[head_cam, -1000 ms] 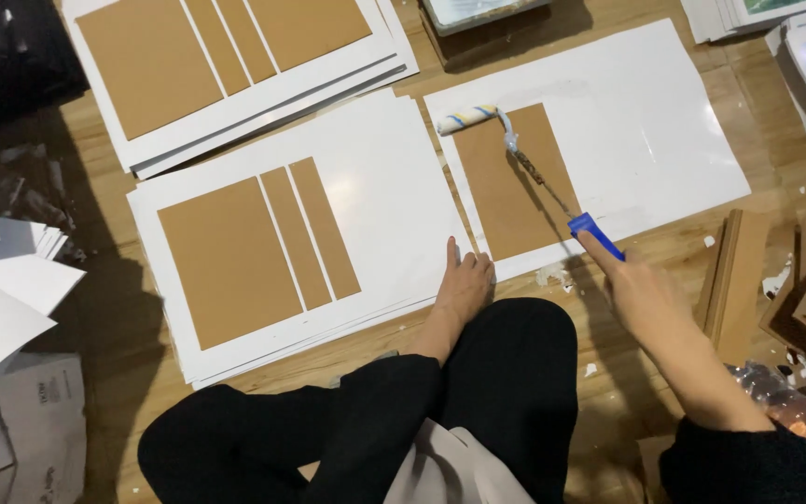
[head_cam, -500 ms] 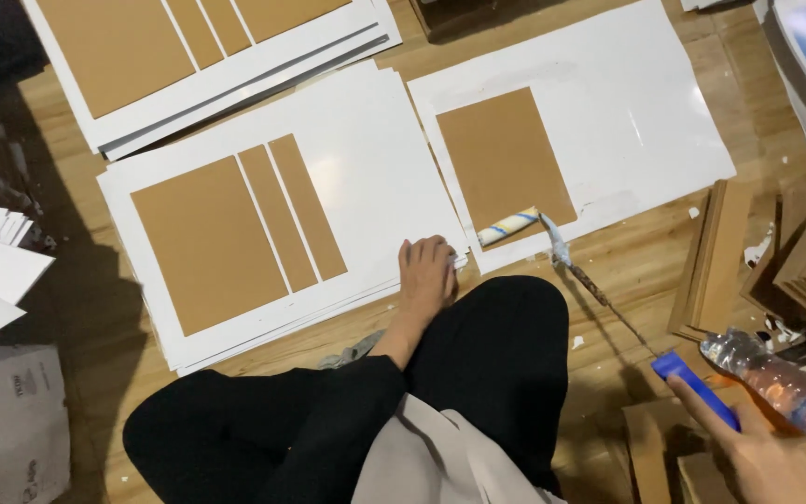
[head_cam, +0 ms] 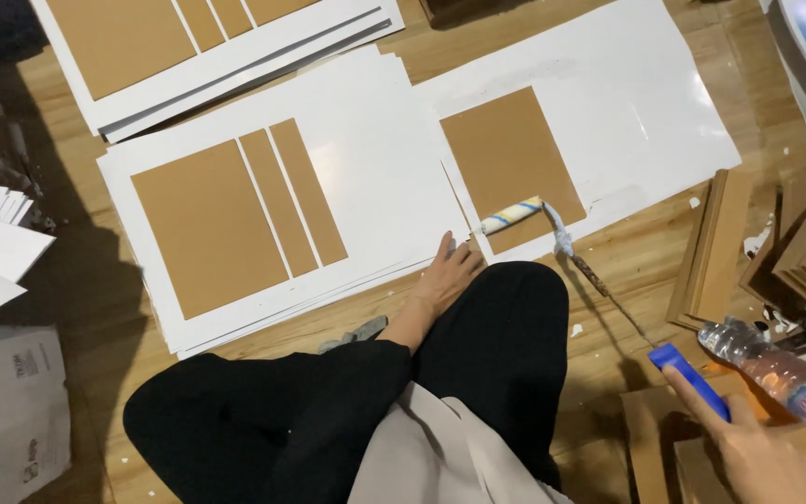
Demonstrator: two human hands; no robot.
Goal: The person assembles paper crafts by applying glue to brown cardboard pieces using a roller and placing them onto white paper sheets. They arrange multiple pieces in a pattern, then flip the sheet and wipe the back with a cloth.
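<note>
We hold the small paint roller with a blue handle in our right hand, grip pinching the handle's end. Its striped foam head lies on the near edge of the square brown cardboard panel, which rests on a white sheet on the wooden floor. Our left hand lies flat, fingers spread, just left of that panel, touching the stacked white sheets. A clear plastic bottle lies beside the handle

Glossy white paper sheets bear matt brown cardboard panels.
</note>
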